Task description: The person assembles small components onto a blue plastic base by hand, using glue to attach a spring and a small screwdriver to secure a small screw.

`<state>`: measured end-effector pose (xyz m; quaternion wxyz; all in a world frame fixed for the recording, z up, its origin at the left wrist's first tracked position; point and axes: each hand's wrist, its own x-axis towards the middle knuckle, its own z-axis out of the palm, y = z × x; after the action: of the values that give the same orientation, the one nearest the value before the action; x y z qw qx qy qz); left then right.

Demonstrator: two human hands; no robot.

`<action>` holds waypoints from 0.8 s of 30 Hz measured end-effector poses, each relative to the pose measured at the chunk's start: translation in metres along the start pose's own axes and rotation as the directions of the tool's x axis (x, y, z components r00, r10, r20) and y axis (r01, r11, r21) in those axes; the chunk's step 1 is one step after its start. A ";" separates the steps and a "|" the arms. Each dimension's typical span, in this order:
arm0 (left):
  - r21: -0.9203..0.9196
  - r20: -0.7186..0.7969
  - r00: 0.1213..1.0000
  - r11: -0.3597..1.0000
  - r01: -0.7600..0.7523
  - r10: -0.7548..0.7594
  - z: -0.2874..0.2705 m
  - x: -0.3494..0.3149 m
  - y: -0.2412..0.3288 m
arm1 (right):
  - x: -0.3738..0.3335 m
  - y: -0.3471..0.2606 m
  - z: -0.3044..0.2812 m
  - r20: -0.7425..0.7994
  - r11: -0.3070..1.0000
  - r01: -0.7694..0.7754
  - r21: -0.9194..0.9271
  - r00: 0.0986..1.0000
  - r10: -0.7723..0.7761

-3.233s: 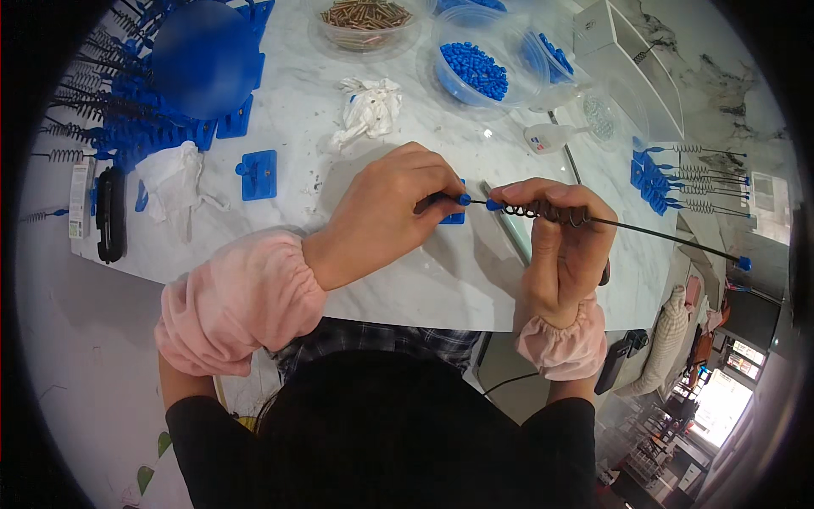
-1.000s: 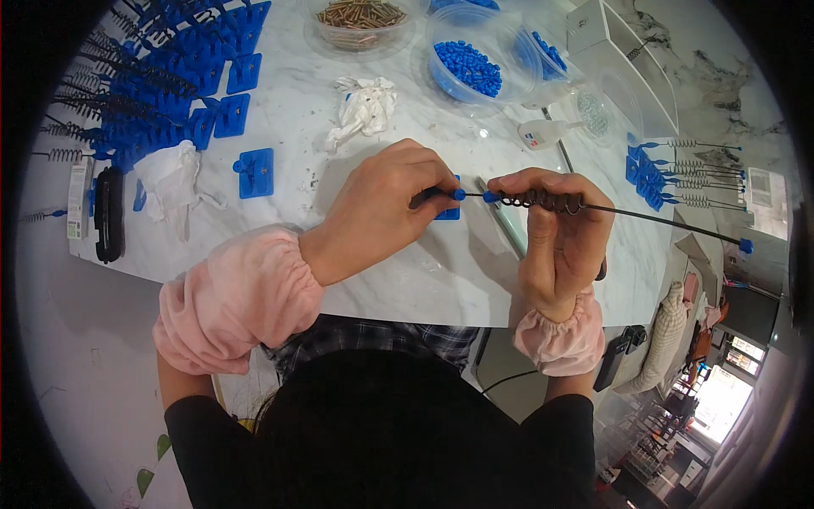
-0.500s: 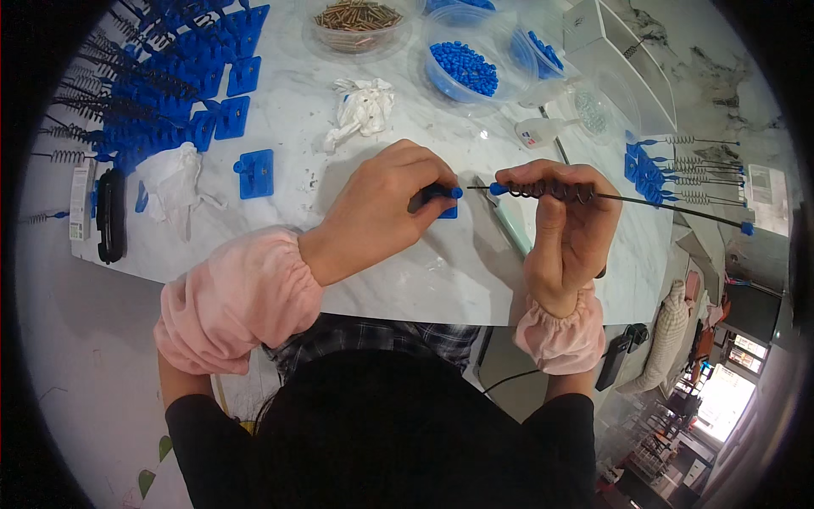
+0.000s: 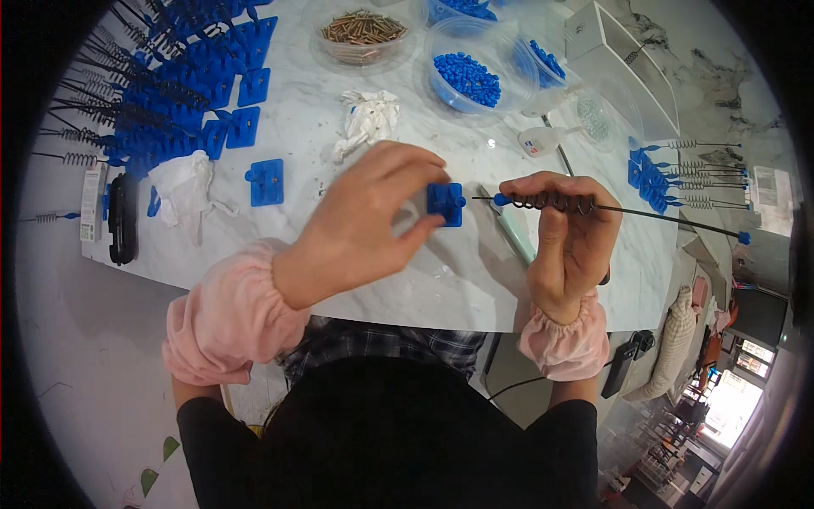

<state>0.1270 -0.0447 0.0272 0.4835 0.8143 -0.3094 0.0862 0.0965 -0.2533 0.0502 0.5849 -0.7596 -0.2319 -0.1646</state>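
My left hand (image 4: 360, 222) is spread beside a small blue square base (image 4: 445, 204) lying flat on the table. Its thumb tip is close to the base's lower edge; whether it touches, I cannot tell. A black coil spring on a thin rod (image 4: 555, 202) is gripped in my right hand (image 4: 577, 242), between the thumb and the fingers. The rod carries a blue collar at its left end and a blue cap at its right end. Its bare left tip points at the base's round knob, with a small gap between them.
Finished-looking spring pieces on blue bases crowd the left (image 4: 170, 102); several more lie right (image 4: 653, 176). Behind stand tubs of brass-coloured pins (image 4: 363, 58) and blue beads (image 4: 468, 81). A white bottle (image 4: 538, 141), crumpled tissues (image 4: 369, 119) and another blue base (image 4: 266, 182) lie around.
My left hand has let go of the blue base and drawn back to the left, its fingers spreading. The right hand still holds the spring rod in nearly the same place.
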 end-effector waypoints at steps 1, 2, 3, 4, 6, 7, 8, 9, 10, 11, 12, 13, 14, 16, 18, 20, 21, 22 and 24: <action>0.003 0.003 1.000 1.000 -0.003 0.003 -0.006 0.000 -0.004 | 0.000 0.000 -0.001 -0.004 1.000 0.015 -0.001 1.000 -0.015; 0.113 -0.083 0.996 0.993 -0.014 0.023 -0.013 0.001 -0.011 | -0.001 0.001 -0.002 -0.010 1.000 0.016 0.000 1.000 -0.016; 0.221 -0.166 0.985 0.975 -0.016 0.053 -0.019 0.003 -0.017 | -0.001 0.002 -0.002 -0.015 1.000 0.021 -0.005 1.000 -0.021; 0.227 -0.165 0.985 0.974 -0.014 0.053 -0.025 0.006 -0.020 | -0.001 0.002 -0.002 -0.016 1.000 0.026 -0.003 1.000 -0.026; 0.402 -0.158 0.984 0.906 0.136 -0.077 -0.034 0.010 -0.024 | -0.001 0.001 -0.001 -0.012 1.000 0.023 -0.002 1.000 -0.023; 0.404 -0.158 0.985 0.905 0.134 -0.076 -0.034 0.012 -0.022 | 0.000 0.000 -0.001 -0.008 1.000 0.021 -0.007 1.000 -0.021; 0.418 -0.156 0.984 0.897 0.143 -0.084 -0.033 0.014 -0.020 | 0.000 0.000 -0.001 -0.010 1.000 0.022 -0.006 1.000 -0.022; 0.431 -0.156 0.983 0.889 0.152 -0.092 -0.033 0.016 -0.018 | 0.001 0.000 -0.001 -0.015 1.000 0.024 0.004 1.000 -0.024; 0.430 -0.153 0.984 0.890 0.150 -0.092 -0.032 0.017 -0.018 | 0.000 0.001 0.000 -0.022 1.000 0.024 0.012 0.999 -0.024; 0.468 -0.160 0.984 0.872 0.143 -0.075 -0.031 0.019 -0.018 | 0.000 0.001 -0.001 -0.024 1.000 0.023 0.011 0.999 -0.023; 0.505 -0.166 0.984 0.852 0.136 -0.059 -0.031 0.021 -0.019 | 0.000 0.002 -0.001 -0.025 1.000 0.018 -0.001 1.000 -0.018; 0.507 -0.166 0.984 0.851 0.137 -0.059 -0.030 0.021 -0.022 | 0.001 0.001 -0.001 -0.023 1.000 0.014 -0.010 1.000 -0.015; 0.499 -0.133 0.991 0.861 0.097 -0.035 -0.029 0.020 -0.028 | 0.000 0.001 0.000 -0.024 1.000 0.015 -0.008 1.000 -0.015; 0.488 -0.097 0.995 0.871 0.055 -0.008 -0.029 0.019 -0.030 | -0.001 0.001 -0.001 -0.022 1.000 0.008 -0.020 1.000 -0.009; 0.455 0.029 0.991 0.885 0.101 -0.128 -0.032 0.019 -0.026 | 0.000 0.002 -0.002 -0.027 1.000 0.012 -0.008 1.000 -0.012; 0.473 0.049 0.981 0.869 0.144 -0.189 -0.037 0.019 -0.019 | -0.001 0.003 -0.003 -0.034 1.000 0.013 0.003 0.999 -0.013; 0.492 0.064 0.966 0.850 0.187 -0.250 -0.039 0.019 -0.016 | -0.001 0.003 -0.003 -0.031 1.000 0.013 -0.004 0.999 -0.013; 0.494 0.066 0.966 0.849 0.188 -0.252 -0.041 0.018 -0.014 | -0.001 0.003 -0.003 -0.026 1.000 0.015 -0.006 1.000 -0.016; 0.571 0.028 0.988 0.814 0.107 -0.149 -0.043 0.017 -0.012 | 0.000 0.002 -0.003 -0.016 1.000 0.019 -0.022 1.000 -0.019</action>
<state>0.1543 -0.0114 0.0477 0.2127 0.9427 -0.2312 0.1127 0.0971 -0.2563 0.0495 0.5767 -0.7625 -0.2325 -0.1789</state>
